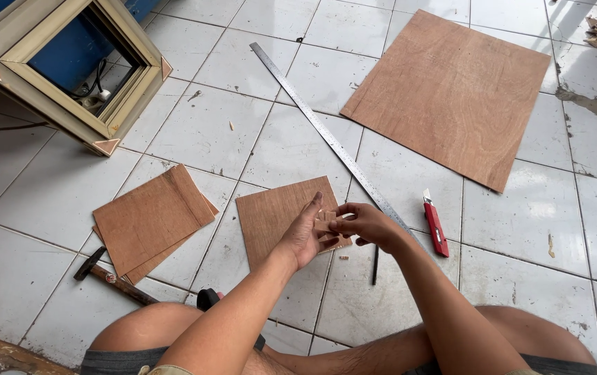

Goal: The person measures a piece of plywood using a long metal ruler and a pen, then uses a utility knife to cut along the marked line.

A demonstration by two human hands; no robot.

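My left hand (303,232) and my right hand (362,223) meet over a small plywood piece (274,212) lying on the tiled floor. Together they hold small pale wooden bits (326,223) between the fingers. A tiny wood bit (343,257) lies on the tile just below the hands. Both forearms reach forward from my bare knees at the bottom of the view.
A long steel ruler (326,135) runs diagonally past the hands. A red utility knife (435,226) and a dark pencil (375,265) lie to the right. A large plywood sheet (451,94), stacked plywood pieces (149,219), a hammer (107,276) and a wooden frame (80,114) surround me.
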